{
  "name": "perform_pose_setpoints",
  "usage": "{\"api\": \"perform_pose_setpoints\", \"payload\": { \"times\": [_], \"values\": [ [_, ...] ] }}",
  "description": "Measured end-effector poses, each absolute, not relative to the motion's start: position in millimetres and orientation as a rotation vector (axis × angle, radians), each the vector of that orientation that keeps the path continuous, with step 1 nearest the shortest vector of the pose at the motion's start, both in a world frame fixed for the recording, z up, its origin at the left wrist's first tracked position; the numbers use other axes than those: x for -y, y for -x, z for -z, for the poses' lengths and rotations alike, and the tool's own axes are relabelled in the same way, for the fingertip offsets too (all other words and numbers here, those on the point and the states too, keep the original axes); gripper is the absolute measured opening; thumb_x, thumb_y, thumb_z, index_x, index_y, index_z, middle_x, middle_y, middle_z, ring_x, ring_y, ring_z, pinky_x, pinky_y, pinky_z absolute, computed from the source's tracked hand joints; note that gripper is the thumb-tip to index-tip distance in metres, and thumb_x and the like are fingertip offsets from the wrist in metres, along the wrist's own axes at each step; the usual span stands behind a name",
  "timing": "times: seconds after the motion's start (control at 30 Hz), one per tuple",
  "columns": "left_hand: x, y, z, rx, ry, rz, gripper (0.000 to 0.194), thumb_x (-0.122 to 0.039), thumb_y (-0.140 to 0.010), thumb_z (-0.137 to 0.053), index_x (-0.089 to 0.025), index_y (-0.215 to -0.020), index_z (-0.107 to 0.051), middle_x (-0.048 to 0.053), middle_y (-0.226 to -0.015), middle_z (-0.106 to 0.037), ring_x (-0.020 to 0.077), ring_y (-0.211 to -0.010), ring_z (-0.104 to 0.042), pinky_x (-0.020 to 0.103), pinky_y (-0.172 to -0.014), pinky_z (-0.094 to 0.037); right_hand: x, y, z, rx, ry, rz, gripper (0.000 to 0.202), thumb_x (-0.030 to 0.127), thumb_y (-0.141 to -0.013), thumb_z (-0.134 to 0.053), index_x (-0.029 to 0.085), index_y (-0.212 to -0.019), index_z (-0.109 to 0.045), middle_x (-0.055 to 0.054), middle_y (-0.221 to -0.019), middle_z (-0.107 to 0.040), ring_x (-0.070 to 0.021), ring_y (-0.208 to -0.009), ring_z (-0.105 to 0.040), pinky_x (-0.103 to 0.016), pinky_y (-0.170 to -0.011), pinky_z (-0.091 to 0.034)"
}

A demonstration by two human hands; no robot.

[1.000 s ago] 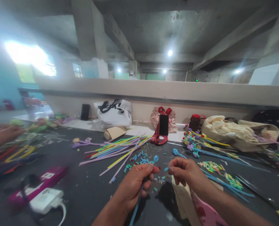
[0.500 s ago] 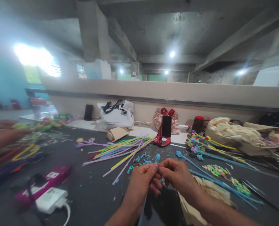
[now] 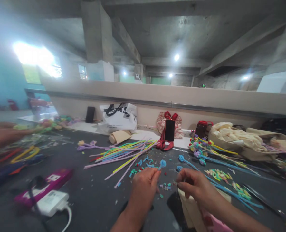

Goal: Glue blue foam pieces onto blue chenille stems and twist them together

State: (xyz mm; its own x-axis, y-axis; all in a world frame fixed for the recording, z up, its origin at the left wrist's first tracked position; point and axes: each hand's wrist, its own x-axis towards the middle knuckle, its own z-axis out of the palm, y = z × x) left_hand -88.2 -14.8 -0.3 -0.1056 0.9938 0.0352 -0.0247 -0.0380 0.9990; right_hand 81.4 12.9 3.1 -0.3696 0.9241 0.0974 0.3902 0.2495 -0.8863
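Note:
My left hand (image 3: 145,184) is closed around a blue stem topped by a small blue knotted head (image 3: 162,164), which shows just above the fingertips. To the right, my right hand (image 3: 198,186) has its thumb and fingertips pinched together; what they hold, if anything, is too small to name. Small coloured bits (image 3: 166,186) lie on the dark table between the hands. Other blue stems (image 3: 220,182) with knotted heads lie behind and beside my right hand. Beyond my left hand are short blue and red pieces (image 3: 146,161).
Long coloured stems (image 3: 123,153) lie beyond my left hand. A phone (image 3: 169,130) leans on a patterned bag. At left are a purple power strip (image 3: 46,187) with a white charger (image 3: 52,203) and another person's hands (image 3: 3,138). Finished-looking flowers (image 3: 199,146) and tweezers (image 3: 261,196) lie right.
My hands have moved apart, my right hand going right and slightly down. The small bits between them now show. My left hand still has the blue stem.

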Motion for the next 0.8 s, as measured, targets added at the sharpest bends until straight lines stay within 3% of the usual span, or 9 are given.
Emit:
{"api": "perform_pose_setpoints", "payload": {
  "times": [0.17, 0.4, 0.5, 0.6, 0.73, 0.8],
  "values": [
    [17, 87, -2, -1.473, -1.532, -1.43, 0.022, -0.025, -0.066, -0.055, -0.023, -0.045, -0.056, -0.001, -0.042, -0.048, 0.0146, -0.049, -0.047, 0.021, -0.049, -0.029, -7, -97, -1, 1.987, 1.201, -0.972, 0.018, 0.014, -0.067, -0.048, 0.019, -0.074, -0.063, 0.003, -0.058, -0.054, -0.0092, -0.047, -0.048, -0.018, -0.043, -0.036],
    [16, 87, 0, -1.507, -1.621, -1.418, 0.019, -0.025, -0.065, -0.056, -0.024, -0.046, -0.057, -0.001, -0.041, -0.048, 0.017, -0.055, -0.05, 0.022, -0.055, -0.03, -5, -102, 1, 2.125, 1.321, -0.792, 0.024, 0.018, -0.073, -0.045, 0.02, -0.09, -0.062, 0.006, -0.04, -0.049, -0.0106, -0.039, -0.045, -0.02, -0.042, -0.033],
    [15, 87, 0, -1.53, -1.647, -1.404, 0.019, -0.024, -0.065, -0.056, -0.024, -0.046, -0.058, -0.001, -0.041, -0.048, 0.0165, -0.055, -0.05, 0.022, -0.055, -0.03, -6, -103, 3, 2.198, 1.226, -0.655, 0.024, 0.014, -0.069, -0.049, 0.022, -0.088, -0.062, 0.002, -0.059, -0.059, -0.0124, -0.052, -0.051, -0.021, -0.05, -0.037],
    [14, 88, 1, -1.553, -1.667, -1.358, 0.019, -0.025, -0.066, -0.055, -0.024, -0.047, -0.058, -0.001, -0.042, -0.05, 0.0157, -0.053, -0.051, 0.022, -0.053, -0.03, -6, -104, 2, 2.212, 1.132, -0.592, 0.025, 0.012, -0.068, -0.05, 0.023, -0.087, -0.062, -0.001, -0.079, -0.061, -0.0138, -0.065, -0.054, -0.022, -0.056, -0.039],
    [12, 89, 4, -1.471, -1.599, -1.281, 0.019, -0.028, -0.065, -0.056, -0.023, -0.048, -0.058, -0.002, -0.04, -0.05, 0.0133, -0.045, -0.049, 0.02, -0.046, -0.03, -6, -108, -5, 2.167, 1.245, -0.696, 0.014, 0.021, -0.072, -0.05, 0.021, -0.077, -0.064, 0.002, -0.054, -0.055, -0.0116, -0.049, -0.049, -0.02, -0.045, -0.034],
    [12, 87, 6, -1.438, -1.504, -1.207, 0.021, -0.032, -0.066, -0.055, -0.021, -0.048, -0.057, -0.003, -0.037, -0.05, 0.0113, -0.039, -0.046, 0.02, -0.041, -0.03, -7, -112, -7, 2.119, 1.243, -0.733, 0.015, 0.023, -0.074, -0.049, 0.021, -0.074, -0.063, 0.002, -0.053, -0.055, -0.0113, -0.047, -0.048, -0.02, -0.044, -0.034]
  ]
}}
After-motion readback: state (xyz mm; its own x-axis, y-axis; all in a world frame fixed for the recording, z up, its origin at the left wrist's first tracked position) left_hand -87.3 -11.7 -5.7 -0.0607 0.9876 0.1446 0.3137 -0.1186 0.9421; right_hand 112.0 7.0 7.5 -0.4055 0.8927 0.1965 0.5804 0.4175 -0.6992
